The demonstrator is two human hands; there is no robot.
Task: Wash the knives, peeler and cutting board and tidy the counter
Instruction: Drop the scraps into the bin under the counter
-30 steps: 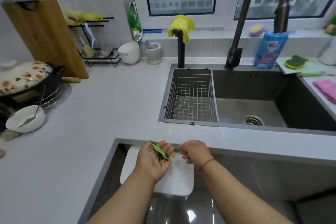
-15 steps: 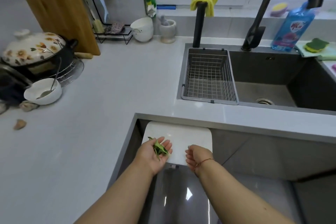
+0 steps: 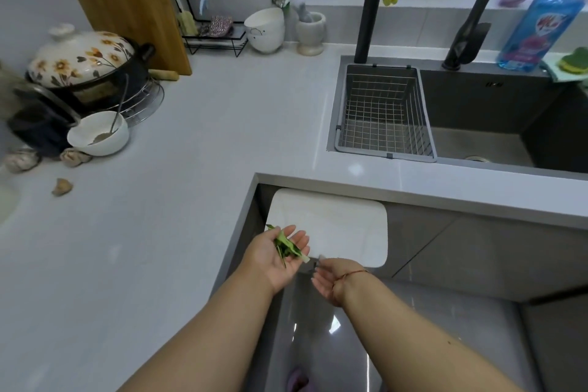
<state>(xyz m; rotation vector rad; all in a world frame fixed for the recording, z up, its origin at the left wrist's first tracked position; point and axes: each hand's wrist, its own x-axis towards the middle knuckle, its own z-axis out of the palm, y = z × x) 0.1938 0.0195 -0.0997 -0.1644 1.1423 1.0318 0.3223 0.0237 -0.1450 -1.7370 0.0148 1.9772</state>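
Note:
My left hand (image 3: 276, 256) is held palm up below the counter's edge, with green vegetable peelings (image 3: 286, 245) lying loose on its straight fingers. My right hand (image 3: 331, 282) hangs just to its right with relaxed fingers and holds nothing; its fingertips reach the near edge of a white rounded lid (image 3: 343, 226) tucked under the counter. A large wooden cutting board (image 3: 127, 3) leans upright against the back wall at the left. No knife or peeler shows in this view.
The sink (image 3: 496, 140) lies at the right with a wire basket (image 3: 385, 111) in its left part. Behind it stand a black tap (image 3: 471, 32), a blue detergent bottle (image 3: 541, 19) and a green sponge (image 3: 576, 60). A flowered pot (image 3: 82, 57) and a white bowl with spoon (image 3: 98, 134) sit left.
Both hands have dropped lower and nearer to me, away from the counter's edge, over the front of the white lid. The peelings stay in my left palm. My right hand's fingers have uncurled.

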